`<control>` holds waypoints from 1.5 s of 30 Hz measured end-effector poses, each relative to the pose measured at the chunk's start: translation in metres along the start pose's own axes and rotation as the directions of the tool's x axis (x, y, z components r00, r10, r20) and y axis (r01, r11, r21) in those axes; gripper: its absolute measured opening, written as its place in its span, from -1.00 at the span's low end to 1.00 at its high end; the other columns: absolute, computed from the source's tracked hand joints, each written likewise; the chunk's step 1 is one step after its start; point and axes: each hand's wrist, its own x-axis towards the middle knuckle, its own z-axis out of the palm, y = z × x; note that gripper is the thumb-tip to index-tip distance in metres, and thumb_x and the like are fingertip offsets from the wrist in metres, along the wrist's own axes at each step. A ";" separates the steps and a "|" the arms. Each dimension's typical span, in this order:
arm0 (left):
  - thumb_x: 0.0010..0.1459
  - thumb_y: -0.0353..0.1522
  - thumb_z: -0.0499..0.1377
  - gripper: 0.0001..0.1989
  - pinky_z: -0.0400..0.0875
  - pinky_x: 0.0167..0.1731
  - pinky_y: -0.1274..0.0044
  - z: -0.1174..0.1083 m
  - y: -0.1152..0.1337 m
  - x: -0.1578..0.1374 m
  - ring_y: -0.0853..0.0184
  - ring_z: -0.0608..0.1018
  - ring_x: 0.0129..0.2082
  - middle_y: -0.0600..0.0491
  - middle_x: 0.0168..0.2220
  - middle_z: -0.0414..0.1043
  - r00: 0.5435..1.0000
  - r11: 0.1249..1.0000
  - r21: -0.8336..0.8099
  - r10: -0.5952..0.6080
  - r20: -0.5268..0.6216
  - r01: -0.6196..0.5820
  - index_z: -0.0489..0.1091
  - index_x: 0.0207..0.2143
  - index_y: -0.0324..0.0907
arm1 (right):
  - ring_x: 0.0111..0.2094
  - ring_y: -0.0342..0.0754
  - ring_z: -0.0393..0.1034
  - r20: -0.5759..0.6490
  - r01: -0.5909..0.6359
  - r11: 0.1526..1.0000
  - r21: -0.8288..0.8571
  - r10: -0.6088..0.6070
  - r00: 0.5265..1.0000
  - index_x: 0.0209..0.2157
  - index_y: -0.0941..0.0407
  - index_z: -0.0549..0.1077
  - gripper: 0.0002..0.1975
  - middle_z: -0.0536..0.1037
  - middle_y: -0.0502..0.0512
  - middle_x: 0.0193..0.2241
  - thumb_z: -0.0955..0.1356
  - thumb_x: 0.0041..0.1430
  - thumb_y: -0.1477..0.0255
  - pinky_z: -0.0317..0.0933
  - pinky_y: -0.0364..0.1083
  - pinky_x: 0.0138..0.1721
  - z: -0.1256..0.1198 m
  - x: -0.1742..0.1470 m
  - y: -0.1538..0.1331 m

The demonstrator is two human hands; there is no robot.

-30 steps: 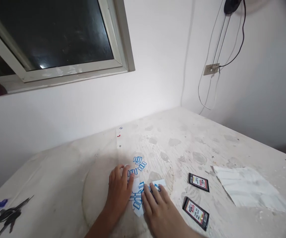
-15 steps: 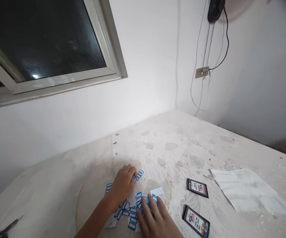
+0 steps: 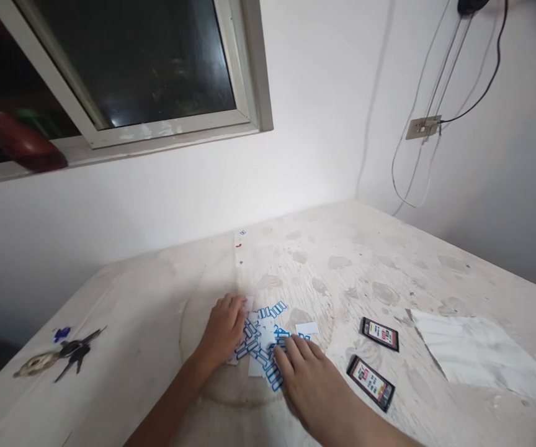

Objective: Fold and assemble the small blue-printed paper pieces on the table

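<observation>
A loose pile of small white paper cards (image 3: 262, 340) marked with blue outlined shapes lies on the table between my hands. My left hand (image 3: 225, 326) cups the left edge of the pile, its fingers bent and side by side, touching the cards. On the right edge rests my right hand (image 3: 308, 372), fingers slightly apart and lying over several cards. One blank white card (image 3: 306, 328) sits just beyond the right fingertips. Neither hand lifts anything off the table.
Two dark-edged printed cards (image 3: 380, 334) lie to the right, beside a white cloth or paper sheet (image 3: 477, 347). Keys (image 3: 76, 351) lie at the left. A window (image 3: 147, 68) and a wall socket (image 3: 422, 127) are behind the table. A red object (image 3: 21, 139) stands on the sill.
The view has swung left and down, bringing the keys and red object into sight. My left hand has moved from the pile's top to its left side; the right stays at the right side.
</observation>
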 end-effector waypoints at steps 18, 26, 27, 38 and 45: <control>0.23 -0.26 -0.14 -0.69 0.31 -0.16 0.46 0.013 0.049 -0.076 0.30 0.43 -0.19 0.00 -0.23 0.41 0.998 0.880 -0.475 -0.051 -0.031 0.030 0.34 -0.23 -0.17 | -0.31 -0.07 0.23 0.143 0.132 0.965 0.226 -0.167 0.976 -0.35 0.15 0.44 -0.76 0.35 0.12 -0.37 0.18 0.26 0.42 0.08 -0.11 -0.25 -0.034 0.010 0.026; 0.17 -0.35 -0.10 -0.72 0.32 -0.19 0.50 0.019 0.048 -0.085 0.32 0.46 -0.23 0.02 -0.24 0.44 0.998 0.891 -0.453 -0.042 -0.046 0.017 0.36 -0.21 -0.17 | -0.32 -0.09 0.22 0.107 0.182 0.937 0.298 -0.222 0.969 -0.29 0.17 0.41 -0.84 0.36 0.10 -0.35 0.21 0.16 0.52 0.05 -0.13 -0.24 -0.023 0.011 0.030; 0.15 -0.39 -0.10 -0.72 0.31 -0.17 0.50 0.020 0.048 -0.085 0.32 0.45 -0.21 0.02 -0.21 0.44 0.998 0.894 -0.447 -0.026 -0.050 0.001 0.36 -0.20 -0.16 | -0.29 -0.08 0.22 0.105 0.184 0.935 0.304 -0.225 0.969 -0.23 0.17 0.40 -0.82 0.37 0.11 -0.32 0.23 0.13 0.54 0.05 -0.12 -0.22 -0.023 0.011 0.029; 0.03 -0.51 -0.09 -0.64 0.28 -0.06 0.49 0.024 0.044 -0.084 0.32 0.43 -0.09 0.02 -0.12 0.41 0.998 0.910 -0.414 0.007 -0.055 -0.030 0.28 -0.12 -0.15 | -0.40 -0.12 0.19 0.048 0.277 0.918 0.283 -0.302 0.952 -0.38 0.16 0.38 -0.85 0.33 0.06 -0.43 0.19 0.16 0.52 0.01 -0.12 -0.28 -0.030 0.007 0.022; 0.14 -0.42 -0.07 -0.72 0.33 -0.15 0.50 0.022 0.044 -0.082 0.33 0.47 -0.19 0.02 -0.20 0.44 0.995 0.865 -0.501 -0.037 -0.092 -0.014 0.29 -0.12 -0.16 | -0.40 -0.15 0.22 -0.128 0.105 0.758 0.644 -0.029 0.991 -0.35 0.16 0.27 -0.87 0.35 0.01 -0.43 0.14 0.21 0.48 0.06 -0.17 -0.36 -0.020 0.015 0.023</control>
